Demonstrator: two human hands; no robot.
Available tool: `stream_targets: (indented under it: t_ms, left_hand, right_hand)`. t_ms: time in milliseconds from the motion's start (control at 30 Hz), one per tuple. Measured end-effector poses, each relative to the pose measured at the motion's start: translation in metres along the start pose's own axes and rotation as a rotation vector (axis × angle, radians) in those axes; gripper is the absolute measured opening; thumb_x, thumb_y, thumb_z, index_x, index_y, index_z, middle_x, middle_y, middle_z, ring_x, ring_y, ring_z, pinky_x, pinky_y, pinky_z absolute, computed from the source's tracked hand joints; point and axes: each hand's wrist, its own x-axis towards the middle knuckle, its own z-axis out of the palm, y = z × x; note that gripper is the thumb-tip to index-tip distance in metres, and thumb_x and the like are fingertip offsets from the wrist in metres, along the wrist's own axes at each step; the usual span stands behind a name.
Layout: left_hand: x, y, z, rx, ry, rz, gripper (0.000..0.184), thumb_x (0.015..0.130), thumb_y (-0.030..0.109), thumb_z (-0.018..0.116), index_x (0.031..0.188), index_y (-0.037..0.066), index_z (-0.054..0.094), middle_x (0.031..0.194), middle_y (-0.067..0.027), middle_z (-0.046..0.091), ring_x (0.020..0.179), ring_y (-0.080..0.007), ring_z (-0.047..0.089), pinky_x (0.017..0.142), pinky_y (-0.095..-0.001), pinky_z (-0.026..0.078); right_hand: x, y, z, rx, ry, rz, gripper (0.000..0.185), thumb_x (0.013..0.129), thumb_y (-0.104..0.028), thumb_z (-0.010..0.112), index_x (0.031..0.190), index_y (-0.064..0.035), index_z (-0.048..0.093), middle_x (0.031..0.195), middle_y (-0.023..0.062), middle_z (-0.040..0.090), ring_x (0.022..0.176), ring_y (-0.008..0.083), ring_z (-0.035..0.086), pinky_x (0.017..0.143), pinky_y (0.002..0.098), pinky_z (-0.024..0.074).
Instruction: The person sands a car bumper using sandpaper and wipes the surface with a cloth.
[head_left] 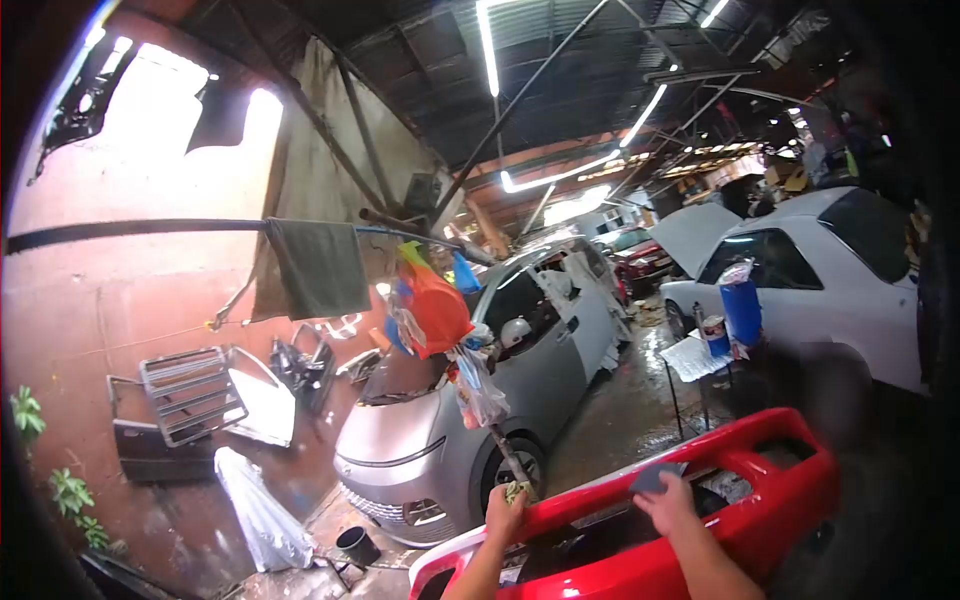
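A glossy red car bumper [745, 520] stretches across the lower right of the head view, directly in front of me. At its upper edge, left of centre, my left hand [503, 518] is closed around a small crumpled yellowish cloth [516, 491]. My right hand [670, 507] presses a dark grey sheet of sandpaper [656, 477] against the bumper's top edge, fingers bent over it. Openings in the bumper show dark floor behind. How the bumper is supported is hidden.
A grey van [400, 440] with masking stands ahead; a pale car [820, 290] is at right. A small table [690, 358] holds a blue container [741, 312]. Plastic bags [435, 310] hang from a pole. A black bucket [357, 546] and white-draped object [255, 510] sit at lower left.
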Motion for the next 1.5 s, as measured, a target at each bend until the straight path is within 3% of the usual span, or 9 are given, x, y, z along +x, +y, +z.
stream_targets:
  t_ms: [100,233,400,533,833,967,1100,1333,1500]
  left_hand:
    - [-0.001,-0.010,0.046,-0.493,-0.034,-0.110,0.040,0.095,0.015,0.065,0.133,0.004,0.060,0.115,-0.0129,0.067,0.109,-0.0250,0.067,0.098,-0.0388,0.055]
    - [-0.101,0.132,0.041,-0.686,-0.107,-0.116,0.053,0.090,-0.005,0.051,0.140,0.010,0.057,0.129,-0.0132,0.064,0.113,-0.0227,0.065,0.099,-0.0349,0.054]
    - [-0.168,0.108,0.106,-0.806,-0.143,-0.095,0.043,0.099,0.010,0.050,0.140,0.000,0.055,0.138,-0.0119,0.061,0.128,-0.0239,0.058,0.113,-0.0351,0.042]
    - [-0.195,0.183,0.095,-1.169,-0.264,-0.333,0.048,0.106,0.033,0.051,0.139,-0.002,0.054,0.136,-0.0126,0.060,0.123,-0.0230,0.059,0.108,-0.0341,0.045]
    - [-0.203,0.209,0.110,-0.378,-0.158,0.087,0.048,0.107,0.041,0.055,0.134,0.001,0.058,0.122,-0.0088,0.065,0.107,-0.0179,0.064,0.096,-0.0336,0.052]
    - [-0.206,0.207,0.129,-0.918,-0.056,-0.595,0.062,0.107,0.058,0.044,0.134,0.005,0.061,0.116,-0.0119,0.070,0.097,-0.0246,0.069,0.094,-0.0404,0.054]
    - [-0.231,0.321,0.115,-1.234,-0.157,-0.707,0.065,0.108,0.060,0.039,0.137,0.005,0.057,0.124,-0.0108,0.068,0.110,-0.0238,0.065,0.102,-0.0392,0.050]
    - [-0.218,0.361,0.155,-1.398,-0.235,-0.642,0.060,0.108,0.054,0.046,0.136,0.003,0.058,0.131,-0.0090,0.064,0.116,-0.0204,0.062,0.108,-0.0354,0.045]
    - [-0.207,0.376,0.168,-1.296,-0.296,-0.617,0.055,0.108,0.044,0.052,0.136,-0.002,0.056,0.128,-0.0118,0.065,0.116,-0.0235,0.065,0.104,-0.0390,0.051]
  right_hand:
    - [-0.024,-0.009,0.004,-0.043,-0.171,0.140,0.033,0.099,-0.018,0.057,0.128,-0.0041,0.053,0.117,0.0169,0.064,0.103,0.0375,0.068,0.089,0.0570,0.0594]
    - [-0.064,-0.028,0.033,-0.270,-0.259,0.083,0.032,0.097,-0.009,0.059,0.128,-0.0051,0.053,0.115,0.0146,0.065,0.094,0.0302,0.071,0.072,0.0453,0.0638]
    - [-0.086,-0.022,0.016,-0.544,-0.282,-0.124,0.034,0.093,-0.006,0.067,0.126,-0.0042,0.055,0.110,0.0103,0.067,0.089,0.0205,0.071,0.053,0.0313,0.0613]
    - [-0.089,-0.025,-0.002,-0.656,-0.228,-0.213,0.033,0.091,-0.006,0.070,0.122,-0.0021,0.059,0.109,0.0108,0.068,0.091,0.0199,0.068,0.074,0.0337,0.0584]
    - [-0.115,-0.051,-0.036,-1.009,-0.294,-0.455,0.042,0.090,-0.011,0.071,0.128,-0.0004,0.057,0.127,0.0181,0.061,0.117,0.0271,0.060,0.099,0.0413,0.0493]
    - [-0.129,-0.060,-0.069,-1.012,-0.227,-0.763,0.064,0.091,-0.023,0.071,0.147,-0.0033,0.047,0.154,0.0216,0.041,0.145,0.0327,0.039,0.118,0.0445,0.0333]
    - [-0.141,-0.075,-0.069,-0.464,-0.457,-0.394,0.081,0.099,-0.052,0.064,0.158,-0.0063,0.033,0.163,0.0150,0.033,0.151,0.0325,0.032,0.122,0.0430,0.0293]
    - [-0.089,-0.118,-0.068,0.216,-0.592,0.050,0.060,0.102,-0.052,0.059,0.145,-0.0111,0.050,0.135,0.0072,0.063,0.125,0.0227,0.061,0.107,0.0413,0.0505]
    - [-0.044,-0.207,-0.088,0.161,-0.470,0.181,0.059,0.101,-0.052,0.061,0.143,-0.0115,0.055,0.141,0.0091,0.062,0.128,0.0268,0.060,0.108,0.0489,0.0503]
